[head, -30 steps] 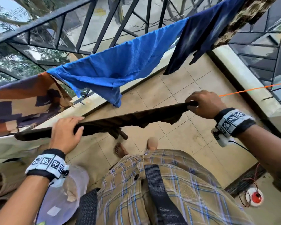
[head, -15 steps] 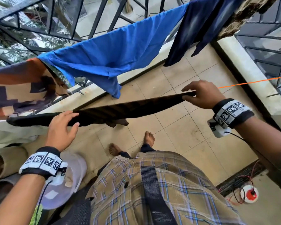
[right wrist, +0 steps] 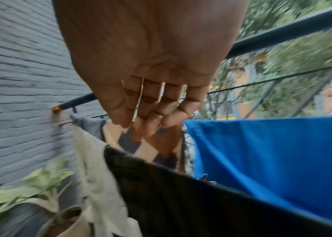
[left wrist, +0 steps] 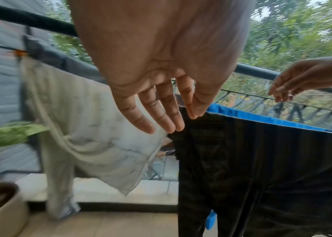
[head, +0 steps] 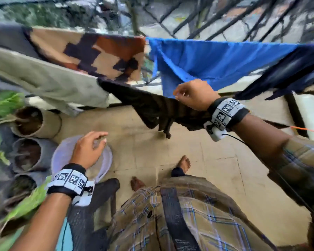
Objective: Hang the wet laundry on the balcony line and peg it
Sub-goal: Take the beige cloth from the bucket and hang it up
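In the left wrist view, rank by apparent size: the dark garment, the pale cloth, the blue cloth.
1. dark garment
2. pale cloth
3. blue cloth, only a strip showing behind the dark one, so its true size is unsure.

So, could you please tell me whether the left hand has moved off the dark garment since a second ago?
Yes. The left hand has let go of the dark garment on the line and dropped toward the white basin on the floor, fingers relaxed and holding nothing.
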A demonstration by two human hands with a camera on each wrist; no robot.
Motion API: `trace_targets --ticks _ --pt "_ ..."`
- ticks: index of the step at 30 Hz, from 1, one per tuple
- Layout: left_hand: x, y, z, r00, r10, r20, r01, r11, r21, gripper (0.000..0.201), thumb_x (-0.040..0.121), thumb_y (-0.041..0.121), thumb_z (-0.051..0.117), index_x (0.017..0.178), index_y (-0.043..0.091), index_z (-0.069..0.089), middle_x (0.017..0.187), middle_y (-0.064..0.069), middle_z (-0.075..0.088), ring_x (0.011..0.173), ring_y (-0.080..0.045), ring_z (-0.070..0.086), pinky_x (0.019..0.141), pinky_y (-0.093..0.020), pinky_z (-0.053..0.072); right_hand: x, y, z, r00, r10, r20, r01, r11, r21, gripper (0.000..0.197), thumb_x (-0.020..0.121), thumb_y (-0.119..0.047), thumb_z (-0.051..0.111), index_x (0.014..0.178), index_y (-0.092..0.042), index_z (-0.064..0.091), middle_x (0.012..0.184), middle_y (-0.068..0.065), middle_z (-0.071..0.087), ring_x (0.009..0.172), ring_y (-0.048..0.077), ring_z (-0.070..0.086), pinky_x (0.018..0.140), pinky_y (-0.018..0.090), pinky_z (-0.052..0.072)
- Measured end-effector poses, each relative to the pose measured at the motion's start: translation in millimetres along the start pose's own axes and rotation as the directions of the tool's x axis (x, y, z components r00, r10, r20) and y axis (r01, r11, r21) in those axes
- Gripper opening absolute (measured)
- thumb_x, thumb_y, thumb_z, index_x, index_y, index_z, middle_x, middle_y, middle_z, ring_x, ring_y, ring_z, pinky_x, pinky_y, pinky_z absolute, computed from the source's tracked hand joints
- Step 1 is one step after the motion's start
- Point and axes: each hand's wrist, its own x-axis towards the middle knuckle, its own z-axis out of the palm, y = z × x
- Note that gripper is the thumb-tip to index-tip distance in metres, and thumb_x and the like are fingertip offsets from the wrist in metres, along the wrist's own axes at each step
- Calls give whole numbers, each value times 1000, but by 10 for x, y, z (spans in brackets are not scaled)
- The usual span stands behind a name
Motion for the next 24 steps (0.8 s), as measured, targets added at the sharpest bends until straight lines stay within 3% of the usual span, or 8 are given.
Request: trace_targets --ticks 2,4,7,9,14,18,22,24 --pt "-309 -375 -1 993 -116 -6 116 992 -52 35 92 9 66 101 43 63 107 -5 72 94 -19 67 87 -23 49 244 -538 232 995 -78 55 78 997 6 18 86 -34 60 96 -29 73 88 -2 73 86 24 67 78 38 53" --pt "-652 -713 -1 973 -230 -31 225 968 -110 24 92 2 65 108 19 72 106 -7 73 95 -21 69 85 -21 49 446 -1070 555 980 -158 123 158 987 7 16 88 -32 63 98 -27 74 91 -2 74 86 23 68 77 35 53" --pt "-1152 -1033 72 912 -408 -48 377 877 -299 22 91 -9 60 109 -1 70 96 -4 68 81 -9 66 70 -4 45 639 -1743 1078 929 -244 277 250 968 12 16 88 -32 63 99 -26 74 93 -1 74 87 23 69 77 32 53" --pt "-1457 -1258 127 859 -509 -58 447 799 -402 22 91 -13 57 104 1 68 86 -4 66 71 6 62 67 -6 45 707 -2131 1458 874 -297 385 319 948 9 16 88 -28 64 99 -26 75 92 -3 74 86 21 69 76 28 50" --pt "-2014 -1650 298 738 -674 -5 566 623 -540 19 90 -13 56 100 0 67 98 -19 68 76 4 61 74 -11 45 744 -2787 2290 743 -315 590 384 923 8 19 84 -37 62 99 -36 73 88 -8 73 84 19 68 81 32 54" --pt "-2143 -1743 466 627 -779 2 635 509 -581 14 91 -11 59 101 -6 67 95 -14 64 87 -17 55 67 -1 40 849 -3073 2765 604 -308 735 432 902 23 19 88 -32 62 104 -33 73 99 -2 73 93 20 66 83 25 49" --pt "-2003 -1883 662 507 -857 90 658 317 -683 15 92 -10 56 100 -1 66 91 -15 64 85 -23 55 75 -26 42 1097 -3210 3171 511 -276 814 423 905 42 19 86 -22 63 99 -29 73 99 -1 71 92 19 61 82 23 42" --pt "-1879 -1995 724 450 -886 115 670 249 -700 12 90 -3 59 95 4 67 90 -13 66 84 -24 59 78 -31 45 1263 -3223 3408 494 -255 831 375 925 60 17 85 -19 64 93 -32 73 89 -1 68 85 18 58 81 24 43"
